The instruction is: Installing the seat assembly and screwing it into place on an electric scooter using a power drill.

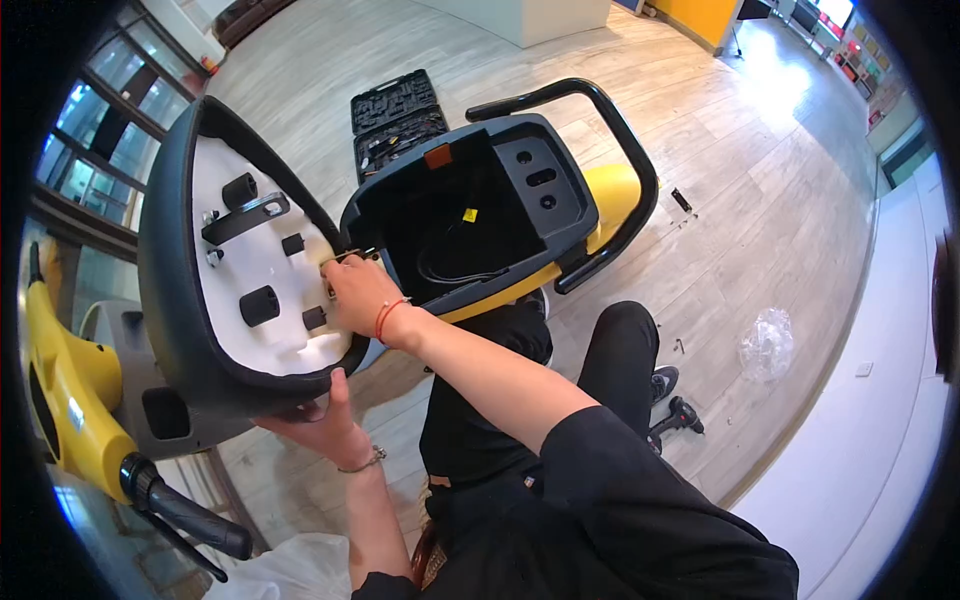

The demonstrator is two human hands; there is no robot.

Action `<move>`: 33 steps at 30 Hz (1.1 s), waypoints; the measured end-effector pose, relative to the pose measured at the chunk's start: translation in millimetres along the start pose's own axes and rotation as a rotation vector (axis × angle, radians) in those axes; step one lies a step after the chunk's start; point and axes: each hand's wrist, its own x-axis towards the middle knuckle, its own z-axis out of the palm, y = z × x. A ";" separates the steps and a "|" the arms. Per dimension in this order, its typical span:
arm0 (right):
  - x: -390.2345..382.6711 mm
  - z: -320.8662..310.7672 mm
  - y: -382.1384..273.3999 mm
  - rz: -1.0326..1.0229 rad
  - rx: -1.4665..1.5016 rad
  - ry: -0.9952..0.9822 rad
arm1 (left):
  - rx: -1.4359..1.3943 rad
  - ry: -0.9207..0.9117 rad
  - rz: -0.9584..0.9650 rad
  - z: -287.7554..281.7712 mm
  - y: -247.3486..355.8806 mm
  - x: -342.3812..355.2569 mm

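A black scooter seat [170, 270] stands tilted up at the left, its white underside [235, 285] turned toward the right. Black rubber stoppers and a metal latch bracket [245, 218] stick out of that underside. My left hand [325, 428] holds the seat from below, thumb up against its lower rim. At the seat's inner edge, by the hinge, my right hand [362, 293] has its fingers closed together; whatever they pinch is hidden. Right beside it lies the open storage box [572, 165] of the yellow scooter, with dark cables [440, 275] inside.
A black grab rail [645, 160] curves round the scooter's rear. Beyond sits an open tool case [398, 110]. On the floor at right lie a power drill [682, 418], crumpled clear plastic [768, 345] and small loose parts. The scooter's handlebar grip [195, 515] juts out at lower left.
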 end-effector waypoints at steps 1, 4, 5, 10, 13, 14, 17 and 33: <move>-0.2 -1.3 0.3 -0.029 0.027 0.023 | 0.007 -0.013 0.023 -1.2 0.0 -0.5; 0.4 -3.6 0.0 -0.002 0.013 0.006 | 0.044 -0.024 -0.012 -3.2 -1.1 -2.6; 0.0 -4.0 -0.3 0.042 -0.025 -0.027 | 0.043 -0.025 -0.011 -2.5 -1.8 -2.4; -3.4 -0.5 -3.5 -0.002 -0.077 -0.008 | 0.026 -0.010 -0.003 0.1 0.2 -2.0; -3.8 2.1 -3.0 -0.050 -0.148 -0.018 | 0.041 -0.006 0.003 0.4 2.1 -1.1; -4.3 3.0 -3.0 -0.078 -0.196 -0.044 | 0.041 -0.003 0.010 0.0 2.5 -1.5; -5.9 5.0 -3.0 -0.116 -0.257 -0.060 | 0.048 -0.020 0.001 -1.6 1.9 -3.2; -141.5 -76.0 -12.7 -0.181 0.305 0.443 | 0.056 -0.003 -0.189 -12.0 -4.7 -14.9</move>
